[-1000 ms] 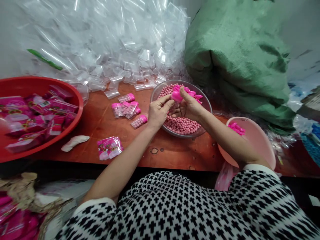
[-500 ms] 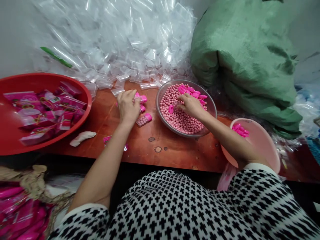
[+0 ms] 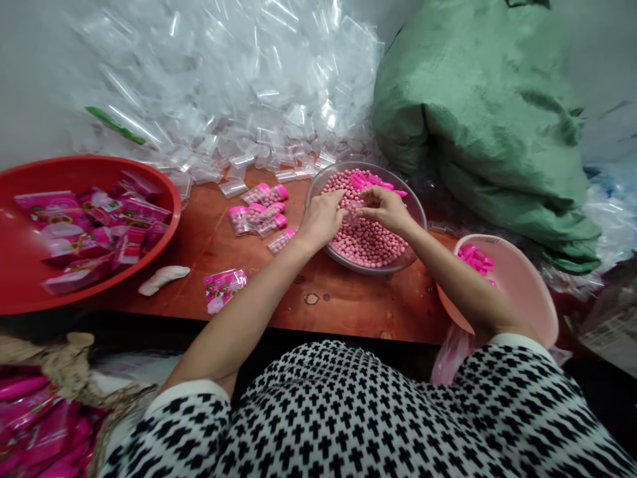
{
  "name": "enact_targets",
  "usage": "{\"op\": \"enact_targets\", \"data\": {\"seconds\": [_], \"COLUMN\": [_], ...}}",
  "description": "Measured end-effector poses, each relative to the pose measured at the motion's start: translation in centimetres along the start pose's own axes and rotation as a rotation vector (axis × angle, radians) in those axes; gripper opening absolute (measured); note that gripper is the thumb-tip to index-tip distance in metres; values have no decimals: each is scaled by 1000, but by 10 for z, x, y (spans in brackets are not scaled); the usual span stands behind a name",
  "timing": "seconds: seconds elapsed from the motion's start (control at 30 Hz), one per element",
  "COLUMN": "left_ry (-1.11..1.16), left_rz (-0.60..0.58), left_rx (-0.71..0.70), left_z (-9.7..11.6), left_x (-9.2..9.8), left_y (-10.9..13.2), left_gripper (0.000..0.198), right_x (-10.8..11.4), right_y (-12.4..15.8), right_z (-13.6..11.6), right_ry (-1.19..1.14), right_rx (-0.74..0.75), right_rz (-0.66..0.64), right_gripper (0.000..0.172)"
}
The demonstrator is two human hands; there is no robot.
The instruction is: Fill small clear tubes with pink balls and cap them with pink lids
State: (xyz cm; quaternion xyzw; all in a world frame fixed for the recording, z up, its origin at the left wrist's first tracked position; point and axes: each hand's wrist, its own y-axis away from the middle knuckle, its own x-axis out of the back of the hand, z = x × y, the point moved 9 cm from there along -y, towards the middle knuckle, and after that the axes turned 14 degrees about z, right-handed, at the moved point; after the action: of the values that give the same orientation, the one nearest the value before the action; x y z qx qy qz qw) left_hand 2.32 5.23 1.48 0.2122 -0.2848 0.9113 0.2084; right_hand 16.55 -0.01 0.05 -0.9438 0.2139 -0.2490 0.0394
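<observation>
at the far left a round red plastic basin (image 3: 164, 192) sits on the table (image 3: 348, 305), loaded with glossy pink printed packets (image 3: 84, 226) whose writing is too small to read. below the table's edge at the lower left lie more shiny pink packs (image 3: 40, 425) beside a tuft of brown fibre (image 3: 64, 358). on the bare reddish-brown wood, worn and spotted with dark marks, rest a pale, soft-looking oblong lump (image 3: 164, 279) and a single pink printed sachet (image 3: 223, 289). behind them a great heap of clear, crinkled little plastic bags (image 3: 223, 86) is banked against a plain light wall, with a green strip (image 3: 114, 125) poking from it. near the middle, small clear bags filled with pink balls and capped in bright pink (image 3: 259, 212) lie clustered just left of the bowl. the left hand (image 3: 322, 219) hovers over the rim of a round clear bowl (image 3: 415, 226) full of small, matte pink balls (image 3: 365, 239), its fingers curled together toward the right hand (image 3: 385, 209), whose fingers are pinched; whether either grips something i cannot tell. bright pink caps (image 3: 371, 180) lie at the bowl's far side. to the right a pale pink plastic basin (image 3: 522, 285) holds more pink caps (image 3: 476, 259), and a bulging green woven sack (image 3: 488, 113) fills the corner behind.
</observation>
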Motion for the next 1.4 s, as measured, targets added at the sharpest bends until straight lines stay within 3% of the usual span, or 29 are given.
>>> {"op": "enact_targets", "data": {"seconds": [0.13, 0.23, 0.33, 0.4, 0.47, 0.53, 0.63, 0.77, 0.9, 1.0, 1.13, 1.3, 1.4], "left_ry": [415, 734, 867, 910, 949, 969, 954, 912, 896, 927, 955, 937, 928], "left_rz": [2, -7, -12, 2, 13, 13, -12, -18, -22, -47, -109, -132, -107], "left_rx": [139, 361, 535, 586, 609, 609, 575, 523, 496, 483, 459, 409, 400], "left_z": [0, -4, -5, -4, -3, -1, 4, 6, 3, 2, 6, 9, 6], "left_x": [-5, -15, -24, -25, -25, -26, -28, -29, -32, -35, -40, -41, -41], "left_y": [-1, 8, 19, 23, 25, 25, 26, 27, 28, 28, 29, 29, 29], "left_gripper": [19, 30, 48, 52, 51, 49, 48, 51, 57, 61, 55, 43, 40], "right_x": [8, 30, 72, 97, 109, 106, 89, 66, 54, 63, 71, 50, 40], "right_y": [12, 11, 2, 0, 0, 4, 11, 13, 13, 11, 11, 29, 41], "right_z": [-22, -29, -17, -6, 0, 6, 13, 11, 16, 19, 3, -45, -57], "right_ry": [-291, -311, -129, 139, 468, 749, 991, 1110, 1134, 1043, 653, 464, 315], "right_rx": [-96, -90, -74, -42, 16, 68, 84, 136, 135, 70, 58, 265, 268], "right_rz": [-44, -15, 128, 191, 174, 85, -57, -72, -127, -45, 139, 151, 74], "right_gripper": [54, 52, 29, 10, 7, 12, 18, 37, 29, 24, 27, 23, 30]}}
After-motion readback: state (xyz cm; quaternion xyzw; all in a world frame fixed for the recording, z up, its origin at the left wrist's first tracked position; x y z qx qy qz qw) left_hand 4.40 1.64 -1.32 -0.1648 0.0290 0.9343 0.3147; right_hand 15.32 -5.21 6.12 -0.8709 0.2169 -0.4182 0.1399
